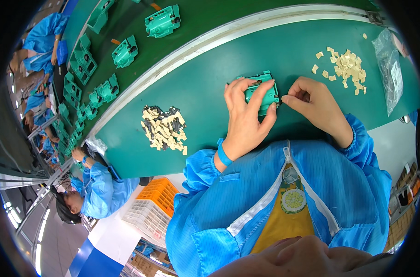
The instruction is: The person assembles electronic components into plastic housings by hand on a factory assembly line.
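Observation:
A green plastic housing (266, 95) with dark fittings along its edges lies on the green bench in front of me. My left hand (247, 108) is closed round it, fingers over the far edge and left side, thumb at the near edge. At the housing's right edge, my right hand (311, 99) has its thumb and fingertips pinched together. Whatever sits in that pinch is too small or too hidden to make out. A blue band (224, 153) circles my left wrist.
Cream pieces mixed with black parts form a pile (163, 128) on the left. Small cream pads (349, 68) lie scattered at right, beside a clear plastic bag (389, 71). Beyond a pale rail (191, 44), more green housings (162, 21) rest on a green belt. Co-workers in blue (101, 191) stand left, near stacked crates (147, 217).

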The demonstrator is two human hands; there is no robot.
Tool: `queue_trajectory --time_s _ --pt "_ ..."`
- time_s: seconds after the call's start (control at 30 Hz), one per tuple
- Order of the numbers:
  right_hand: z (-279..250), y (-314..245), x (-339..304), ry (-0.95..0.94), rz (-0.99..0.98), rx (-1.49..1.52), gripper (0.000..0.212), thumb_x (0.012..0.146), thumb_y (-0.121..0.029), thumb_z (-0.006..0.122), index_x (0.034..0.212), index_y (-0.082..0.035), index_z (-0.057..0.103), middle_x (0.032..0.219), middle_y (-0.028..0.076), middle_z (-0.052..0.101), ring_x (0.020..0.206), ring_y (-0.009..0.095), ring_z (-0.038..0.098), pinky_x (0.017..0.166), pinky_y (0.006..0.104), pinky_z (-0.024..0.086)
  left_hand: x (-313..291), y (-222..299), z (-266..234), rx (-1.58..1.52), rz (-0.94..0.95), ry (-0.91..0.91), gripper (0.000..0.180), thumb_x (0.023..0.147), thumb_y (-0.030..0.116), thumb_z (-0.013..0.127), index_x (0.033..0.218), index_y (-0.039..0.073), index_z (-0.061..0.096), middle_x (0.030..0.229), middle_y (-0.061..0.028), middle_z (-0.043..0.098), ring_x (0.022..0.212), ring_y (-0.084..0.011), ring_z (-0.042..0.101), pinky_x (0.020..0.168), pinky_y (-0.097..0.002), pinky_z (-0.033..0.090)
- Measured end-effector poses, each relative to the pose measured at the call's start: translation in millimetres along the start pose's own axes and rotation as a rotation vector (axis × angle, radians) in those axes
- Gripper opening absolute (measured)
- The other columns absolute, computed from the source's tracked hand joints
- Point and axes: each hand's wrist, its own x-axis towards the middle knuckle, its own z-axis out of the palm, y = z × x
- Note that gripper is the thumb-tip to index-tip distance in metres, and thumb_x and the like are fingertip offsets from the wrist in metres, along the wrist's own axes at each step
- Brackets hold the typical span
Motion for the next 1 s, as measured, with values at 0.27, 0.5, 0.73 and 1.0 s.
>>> queue_trajectory --time_s 0.27,0.5,0.73,1.0 --pt "1 3 3 -0.029 -0.043 -0.037 0.015 0.093 -0.011 0.075 0.092 0.001 0.065 0.085 0.002 0.064 0.075 0.006 0.058 0.066 0.0246 0.048 3 1 -3 0.044 0.048 0.01 0.067 0.074 0.017 0.086 0.136 0.012 0.061 0.131 -0.0174 0.045 0.127 -0.0403 0.041 0.107 -0.0484 0.039" --pt "-1 2 -6 -0.181 -0.082 0.437 0.013 0.094 -0.01 0.073 0.094 0.003 0.067 0.086 0.002 0.068 0.082 0.007 0.062 0.071 0.0239 0.05 0 -5 -11 -0.232 0.007 -0.025 0.081 0.073 0.019 0.088 0.145 0.006 0.053 0.139 -0.016 0.048 0.132 -0.0379 0.043 0.112 -0.0473 0.038" --pt "0 -14 -15 -0.144 -0.028 0.28 0.013 0.093 -0.008 0.073 0.091 0.004 0.069 0.082 0.002 0.068 0.077 0.006 0.06 0.069 0.0242 0.05 -3 0 -28 -0.249 -0.021 -0.123 0.075 0.079 0.013 0.082 0.147 0.005 0.052 0.156 -0.0166 0.049 0.144 -0.0364 0.04 0.119 -0.0472 0.033" --pt "6 -19 -16 -0.122 -0.065 0.187 0.016 0.091 -0.009 0.074 0.088 0.005 0.068 0.079 0.006 0.068 0.074 0.009 0.061 0.067 0.0267 0.05 -6 6 -34 -0.398 -0.143 -0.153 0.07 0.081 0.005 0.078 0.147 0.007 0.054 0.155 -0.0167 0.048 0.14 -0.0311 0.047 0.115 -0.0443 0.04"
